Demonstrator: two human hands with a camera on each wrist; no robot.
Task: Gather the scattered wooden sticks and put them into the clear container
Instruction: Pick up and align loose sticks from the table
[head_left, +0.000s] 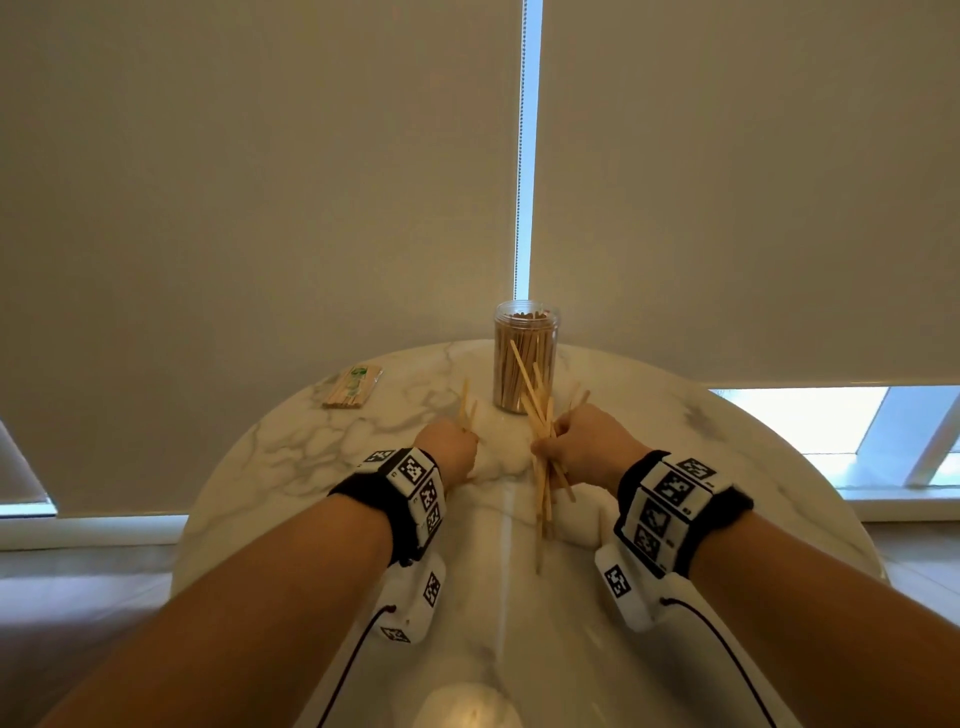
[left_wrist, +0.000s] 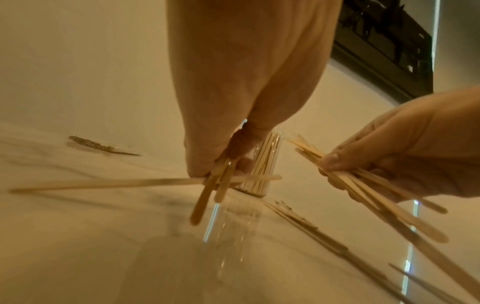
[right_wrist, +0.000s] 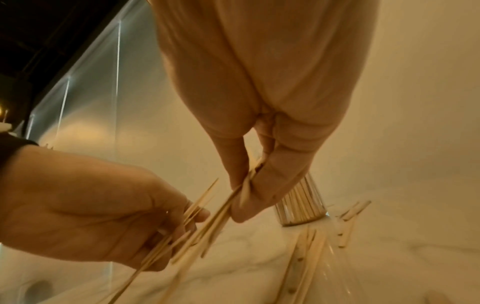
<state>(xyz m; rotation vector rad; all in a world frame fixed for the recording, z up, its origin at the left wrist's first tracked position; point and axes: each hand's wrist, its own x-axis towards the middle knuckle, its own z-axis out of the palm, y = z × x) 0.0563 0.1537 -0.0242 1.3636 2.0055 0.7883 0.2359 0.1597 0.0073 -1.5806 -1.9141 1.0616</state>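
Note:
The clear container (head_left: 525, 358) stands upright at the far side of the round marble table (head_left: 291, 457), packed with wooden sticks. My left hand (head_left: 464, 435) hovers just left of it and pinches a few sticks (left_wrist: 221, 185), which cross each other below the fingers. My right hand (head_left: 545, 441), just in front and right of the container, grips a larger fanned bundle of sticks (head_left: 543, 467). The two hands are close together but apart. A few loose sticks (right_wrist: 350, 211) lie on the table right of the container (right_wrist: 301, 203).
A wrapped pack of sticks (head_left: 353, 387) lies at the table's far left edge. Roller blinds hang close behind the table, with a bright window strip (head_left: 800, 421) at the right. The glossy tabletop mirrors the sticks and container.

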